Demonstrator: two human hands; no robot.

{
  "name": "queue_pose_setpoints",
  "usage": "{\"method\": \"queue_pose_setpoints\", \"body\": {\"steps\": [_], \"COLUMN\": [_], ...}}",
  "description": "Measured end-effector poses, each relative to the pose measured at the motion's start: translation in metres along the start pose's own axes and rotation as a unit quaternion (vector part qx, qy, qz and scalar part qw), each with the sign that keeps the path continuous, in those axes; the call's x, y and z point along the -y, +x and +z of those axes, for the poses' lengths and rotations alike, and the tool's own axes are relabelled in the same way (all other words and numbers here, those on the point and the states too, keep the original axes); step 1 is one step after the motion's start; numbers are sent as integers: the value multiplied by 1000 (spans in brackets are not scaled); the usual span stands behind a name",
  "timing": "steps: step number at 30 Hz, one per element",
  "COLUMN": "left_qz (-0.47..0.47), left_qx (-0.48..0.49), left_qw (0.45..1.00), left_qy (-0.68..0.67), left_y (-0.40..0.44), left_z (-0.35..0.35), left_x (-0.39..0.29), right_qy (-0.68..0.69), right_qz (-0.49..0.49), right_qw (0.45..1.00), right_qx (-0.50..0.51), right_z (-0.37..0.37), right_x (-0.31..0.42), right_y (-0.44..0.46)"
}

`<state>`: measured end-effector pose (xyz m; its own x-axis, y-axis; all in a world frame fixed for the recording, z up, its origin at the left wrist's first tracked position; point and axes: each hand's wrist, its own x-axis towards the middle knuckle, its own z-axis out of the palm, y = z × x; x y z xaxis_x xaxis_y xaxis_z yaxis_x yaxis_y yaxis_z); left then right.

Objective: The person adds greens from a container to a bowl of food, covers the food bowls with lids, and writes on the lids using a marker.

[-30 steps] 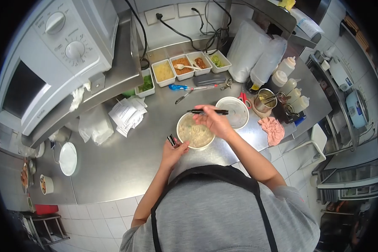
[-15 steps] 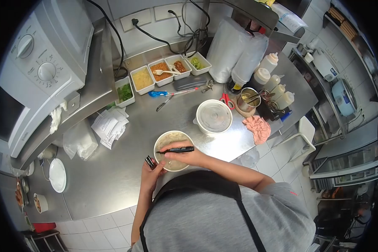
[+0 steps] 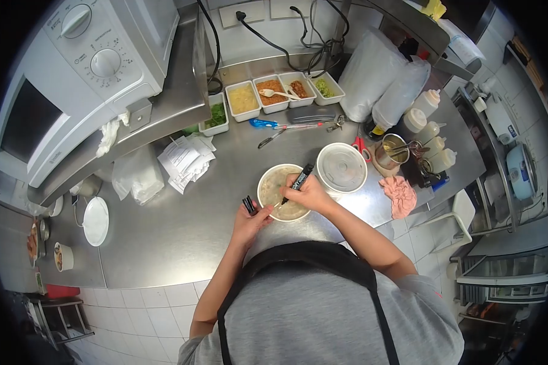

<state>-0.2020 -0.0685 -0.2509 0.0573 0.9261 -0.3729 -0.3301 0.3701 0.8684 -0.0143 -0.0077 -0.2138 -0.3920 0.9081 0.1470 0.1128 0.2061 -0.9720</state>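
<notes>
A round white tub (image 3: 265, 190) with a see-through top and pale, flecked contents stands near the counter's front edge. In my right hand (image 3: 309, 193) is a thick black marker (image 3: 302, 177), tilted with its tip down at the tub's top; whether it touches is too small to tell. My left hand (image 3: 253, 224) has its fingers closed around a black marker cap (image 3: 249, 205), its fingertips at the tub's lower left rim. Just right of the tub stands a second white tub with a clear lid (image 3: 341, 167), which neither hand touches.
White trays of toppings (image 3: 243, 101) line the back. Paper slips (image 3: 187, 162) and a plastic bag (image 3: 139, 176) lie left. Scissors (image 3: 361, 146), a metal pot (image 3: 392, 152), squeeze bottles (image 3: 436, 146) and a pink cloth (image 3: 399, 197) sit right. A microwave (image 3: 97, 67) overhangs the left.
The view has shifted, so the counter's things appear farther right and higher. The marker has gone from lying nearly level to a steep tilt, with its tip lower over the tub.
</notes>
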Motion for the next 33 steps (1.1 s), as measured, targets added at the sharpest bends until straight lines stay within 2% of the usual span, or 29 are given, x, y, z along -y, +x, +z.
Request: {"method": "queue_pose_setpoints", "body": {"steps": [2, 5, 8, 11, 14, 17, 23, 26, 32, 33], "left_qz": [-3, -6, -8, -8, -8, -5, 2, 3, 12, 14], "left_qx": [2, 9, 1, -7, 0, -3, -7, -8, -8, -5], "left_qw": [1000, 1000, 1000, 1000, 1000, 1000, 1000, 1000, 1000, 1000], "left_qy": [-1, -3, 15, 6, 3, 1, 0, -5, -5, -4], "left_y": [0, 1, 0, -3, 0, 1, -2, -2, 2, 2], "left_z": [-1, -2, -2, 0, -1, 0, 2, 2, -2, -2], "left_x": [0, 3, 0, -1, 1, 0, -1, -2, 6, 7], "right_qy": [8, -52, -30, -9, -36, -28, -68, -71, -97, -30], "right_qz": [-21, -66, -19, -50, 22, -7, -66, -19, -28, 16], "right_qw": [999, 996, 999, 998, 999, 998, 994, 993, 992, 997], "right_qx": [-27, -11, -31, -36, -7, -57, -53, -88, -70, -67], "right_z": [6, 9, 7, 11, 5, 6, 8, 7, 4, -1], "right_x": [-1, 4, -5, -2, 13, 1, 6, 1, -1, -1], "right_y": [0, -1, 0, 1, -5, -2, -2, -1, -2, -1]}}
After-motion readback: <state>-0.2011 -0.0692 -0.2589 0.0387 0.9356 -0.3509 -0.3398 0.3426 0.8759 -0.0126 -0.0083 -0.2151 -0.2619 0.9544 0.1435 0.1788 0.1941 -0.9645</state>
